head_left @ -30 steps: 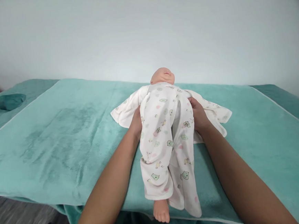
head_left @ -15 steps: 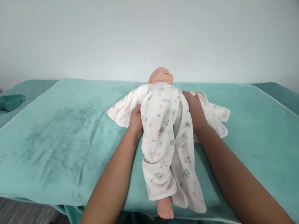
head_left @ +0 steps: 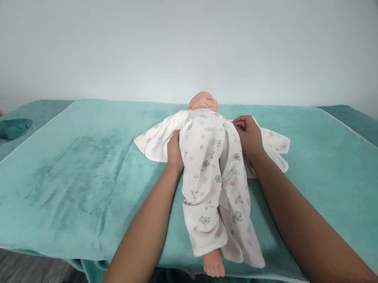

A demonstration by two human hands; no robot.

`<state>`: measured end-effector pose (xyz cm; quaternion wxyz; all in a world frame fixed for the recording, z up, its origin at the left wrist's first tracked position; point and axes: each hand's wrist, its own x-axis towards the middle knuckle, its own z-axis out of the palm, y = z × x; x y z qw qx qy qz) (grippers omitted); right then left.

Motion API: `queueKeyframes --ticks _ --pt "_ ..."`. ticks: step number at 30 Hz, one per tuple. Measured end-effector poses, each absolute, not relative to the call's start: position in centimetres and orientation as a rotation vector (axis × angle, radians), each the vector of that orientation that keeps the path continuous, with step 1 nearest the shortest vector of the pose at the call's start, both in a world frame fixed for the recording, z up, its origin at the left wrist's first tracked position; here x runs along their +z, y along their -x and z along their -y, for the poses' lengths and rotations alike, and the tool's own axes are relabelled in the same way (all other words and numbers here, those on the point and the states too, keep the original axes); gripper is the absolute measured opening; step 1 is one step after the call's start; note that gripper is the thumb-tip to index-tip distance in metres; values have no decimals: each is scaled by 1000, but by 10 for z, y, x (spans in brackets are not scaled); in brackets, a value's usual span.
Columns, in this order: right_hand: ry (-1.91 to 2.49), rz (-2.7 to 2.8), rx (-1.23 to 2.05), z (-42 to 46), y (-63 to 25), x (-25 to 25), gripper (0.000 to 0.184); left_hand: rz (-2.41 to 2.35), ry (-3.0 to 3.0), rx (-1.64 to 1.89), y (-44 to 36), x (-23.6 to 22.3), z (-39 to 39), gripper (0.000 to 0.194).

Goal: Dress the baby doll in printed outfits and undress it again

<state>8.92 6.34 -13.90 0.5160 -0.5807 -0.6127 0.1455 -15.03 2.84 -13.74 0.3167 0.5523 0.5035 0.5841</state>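
Observation:
A baby doll [head_left: 203, 100] lies on its back, head towards the wall. White printed baby pants [head_left: 200, 166] cover its body and one leg; a bare foot sticks out of the left leg hole, while the other pant leg lies flat. Beneath it a white baby top [head_left: 158, 137] spreads open on both sides. My left hand [head_left: 175, 152] is closed at the left edge of the pants near the waist, its fingertips hidden by the cloth. At the opposite side of the waist, my right hand [head_left: 250, 137] pinches the pants' edge between thumb and fingers.
A green plush cover [head_left: 74, 176] lies over the table, with a fold hanging at the front edge. The white wall [head_left: 181, 42] stands right behind. Grey floor [head_left: 32, 276] shows at the lower left, and something red sits at the far left edge.
My right hand has turned and bent its fingers into a pinch at the waist. The doll's head sits slightly lower in view, and the foot and pant legs have shifted a little right.

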Motion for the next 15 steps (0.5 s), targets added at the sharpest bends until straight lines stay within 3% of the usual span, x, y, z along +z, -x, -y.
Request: queueKeyframes --ticks 9,15 --pt "1376 1705 649 -84 -73 -89 28 -1305 -1123 1383 158 -119 -24 17" --pt "1341 2026 730 -102 -66 -52 28 -1076 -962 1174 165 -113 -19 53"
